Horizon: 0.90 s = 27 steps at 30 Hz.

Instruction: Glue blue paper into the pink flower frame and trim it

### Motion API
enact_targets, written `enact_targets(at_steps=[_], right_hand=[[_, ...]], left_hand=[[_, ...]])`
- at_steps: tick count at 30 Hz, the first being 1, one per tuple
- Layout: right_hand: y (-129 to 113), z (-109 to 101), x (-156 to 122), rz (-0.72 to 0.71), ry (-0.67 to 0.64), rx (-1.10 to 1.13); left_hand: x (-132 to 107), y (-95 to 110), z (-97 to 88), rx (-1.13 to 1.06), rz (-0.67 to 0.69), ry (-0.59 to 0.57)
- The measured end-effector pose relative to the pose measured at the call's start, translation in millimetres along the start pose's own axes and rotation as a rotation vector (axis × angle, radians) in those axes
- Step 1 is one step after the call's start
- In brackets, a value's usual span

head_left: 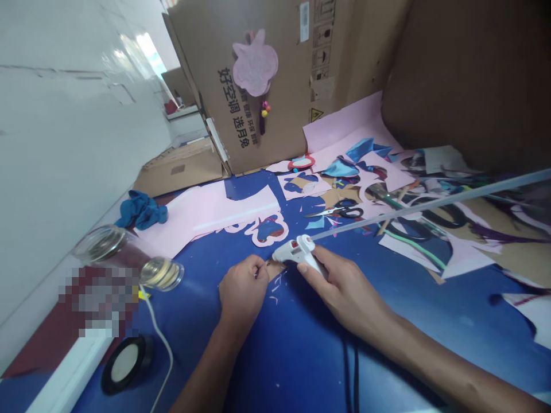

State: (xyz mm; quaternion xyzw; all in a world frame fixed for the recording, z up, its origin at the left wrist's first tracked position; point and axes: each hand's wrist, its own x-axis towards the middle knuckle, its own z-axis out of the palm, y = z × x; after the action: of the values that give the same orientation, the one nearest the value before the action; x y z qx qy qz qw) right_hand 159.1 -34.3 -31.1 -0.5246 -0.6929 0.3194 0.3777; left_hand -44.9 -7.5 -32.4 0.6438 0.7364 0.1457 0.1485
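Observation:
My right hand (331, 278) is wrapped round the handle of a white hot glue gun (297, 248). A long translucent glue stick (387, 212) sticks out of its back toward the right edge. The gun's nozzle points left, touching or just above a small brown piece of cardboard (274, 269). My left hand (244, 287) is closed, pinching that piece between thumb and fingers; its left part is hidden by the hand. Just beyond lies a pink cut-out shape (271, 229) with a curvy hole. White glue threads or scraps (275, 289) lie on the blue table beneath.
Black scissors (344, 211) lie among paper and fabric scraps at the back right. A glass jar (161, 274), a black tape roll (124, 364) and a white cable (161, 338) are on the left. A pink flower-shaped ornament (256, 64) hangs on a cardboard box (284, 115).

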Motion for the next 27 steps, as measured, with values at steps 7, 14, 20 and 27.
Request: enact_targets(at_steps=[7, 14, 20, 27], right_hand=[[2.1, -10.5, 3.9, 0.121, 0.099, 0.083], [11.8, -24.7, 2.4, 0.232, 0.023, 0.213], [28.1, -46.8, -4.7, 0.295, -0.211, 0.235], [23.3, -65.2, -8.9, 0.148, -0.158, -0.165]], left_hand=[[7.8, -9.7, -0.7, -0.331, -0.023, 0.003], [9.5, -11.3, -1.0, -0.580, -0.075, -0.013], [11.3, -16.0, 0.2, -0.686, -0.060, -0.010], [7.5, -9.0, -6.0, -0.821, -0.066, -0.015]])
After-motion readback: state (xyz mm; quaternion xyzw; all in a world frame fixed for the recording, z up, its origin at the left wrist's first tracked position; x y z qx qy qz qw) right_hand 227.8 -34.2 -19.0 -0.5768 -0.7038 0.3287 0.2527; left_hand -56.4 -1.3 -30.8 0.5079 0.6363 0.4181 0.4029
